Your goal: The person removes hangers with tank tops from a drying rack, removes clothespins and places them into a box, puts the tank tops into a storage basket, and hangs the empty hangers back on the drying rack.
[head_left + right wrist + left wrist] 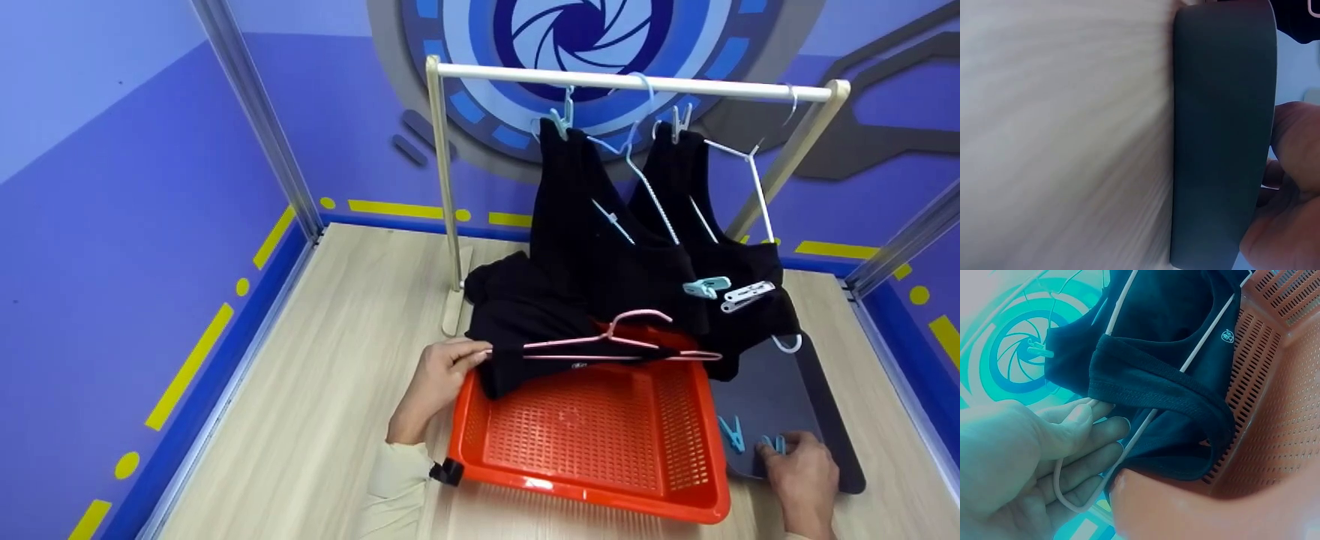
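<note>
My left hand pinches the end of a pink hanger between thumb and fingers. A black tank top is threaded on that hanger, its strap lying close to my fingertips in the left wrist view. Hanger and top are over the back of a red plastic basket. At the lower right, my right hand is down in a dark grey tray, its fingers on a light blue clothespin. Another blue clothespin lies beside it. The tray wall hides most of the right fingers in the right wrist view.
Behind the basket stands a rack with a white rail. Two black tops hang there on hangers, with several clothespins on them. An uncovered hook is on the rail's right end. A wooden post rises at left.
</note>
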